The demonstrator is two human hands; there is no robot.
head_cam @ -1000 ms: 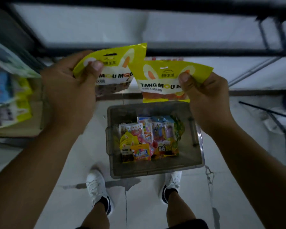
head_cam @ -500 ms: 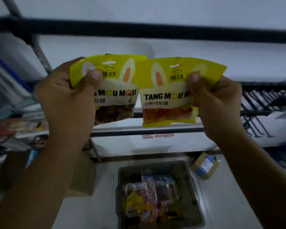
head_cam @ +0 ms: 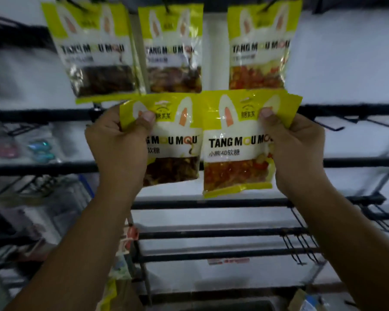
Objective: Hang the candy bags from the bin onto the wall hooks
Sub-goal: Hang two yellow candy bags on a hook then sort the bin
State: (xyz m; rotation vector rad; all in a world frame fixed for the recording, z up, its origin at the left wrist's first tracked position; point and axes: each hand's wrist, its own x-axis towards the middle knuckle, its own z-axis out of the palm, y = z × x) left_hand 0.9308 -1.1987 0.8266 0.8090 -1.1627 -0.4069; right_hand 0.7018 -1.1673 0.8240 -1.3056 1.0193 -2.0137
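My left hand (head_cam: 119,142) pinches the top corner of a yellow candy bag with dark sweets (head_cam: 175,151). A second yellow bag with orange sweets (head_cam: 236,153) is held at its top right corner by my right hand (head_cam: 294,149). Both bags are upright, side by side, in front of the wall rack. Just above them three matching bags hang from hooks: a dark one at left (head_cam: 92,52), a dark one in the middle (head_cam: 172,50) and an orange one at right (head_cam: 259,48). The bin's dark rim (head_cam: 211,305) barely shows at the bottom edge.
Black horizontal rails (head_cam: 211,203) cross the white wall. Bare black hooks (head_cam: 301,248) stick out at lower right and further ones (head_cam: 337,124) at right. Blurred packaged goods (head_cam: 38,149) hang at left. A small cardboard box (head_cam: 305,301) lies at the bottom right.
The view has tilted up from the floor bin to the wall. Both hands have risen with their bags to just below the three hanging bags.
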